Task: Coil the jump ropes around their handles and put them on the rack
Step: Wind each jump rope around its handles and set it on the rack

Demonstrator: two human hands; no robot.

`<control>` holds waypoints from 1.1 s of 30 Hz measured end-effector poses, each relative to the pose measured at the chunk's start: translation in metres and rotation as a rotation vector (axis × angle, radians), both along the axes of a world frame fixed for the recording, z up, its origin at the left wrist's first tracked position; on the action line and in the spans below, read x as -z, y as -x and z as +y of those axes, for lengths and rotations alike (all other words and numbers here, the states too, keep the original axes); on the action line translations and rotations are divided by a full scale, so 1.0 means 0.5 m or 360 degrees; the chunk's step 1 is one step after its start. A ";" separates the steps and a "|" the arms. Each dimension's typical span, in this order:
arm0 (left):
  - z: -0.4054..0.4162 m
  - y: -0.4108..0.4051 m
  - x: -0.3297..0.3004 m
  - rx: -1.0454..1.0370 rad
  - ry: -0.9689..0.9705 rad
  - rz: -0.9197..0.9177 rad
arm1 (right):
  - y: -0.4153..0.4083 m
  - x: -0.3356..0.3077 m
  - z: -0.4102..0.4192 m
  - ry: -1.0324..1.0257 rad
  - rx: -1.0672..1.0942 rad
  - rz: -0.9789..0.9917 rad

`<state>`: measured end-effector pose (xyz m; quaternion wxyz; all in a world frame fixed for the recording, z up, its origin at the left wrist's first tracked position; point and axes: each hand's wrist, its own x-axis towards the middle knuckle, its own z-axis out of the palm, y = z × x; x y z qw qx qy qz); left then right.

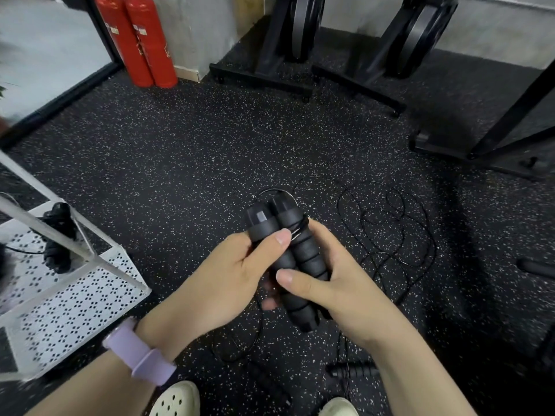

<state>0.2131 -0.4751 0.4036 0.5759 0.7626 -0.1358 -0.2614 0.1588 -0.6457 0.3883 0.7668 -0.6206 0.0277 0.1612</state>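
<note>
Speckled floor (168, 163) — both hands grip 2 handles (285, 259) (side by side).

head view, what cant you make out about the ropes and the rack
- Handles: undersides covered by the left hand and right hand.
- Loose rope: thin, dark on speckled floor; its route is unclear.
- Rack: cut by the left edge, blurred.
- Floor handle: dim, blurred.

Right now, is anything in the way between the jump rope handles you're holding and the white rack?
Nothing visible blocks it. Both hands, left hand and right hand, grip the jump rope handles, and only bare floor lies between them and the white rack. Loose rope trails off the other way.
</note>
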 end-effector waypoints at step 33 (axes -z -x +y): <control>0.064 -0.040 -0.016 0.0257 -0.1406 -0.1264 | -0.027 0.039 -0.009 0.1226 0.0053 0.0160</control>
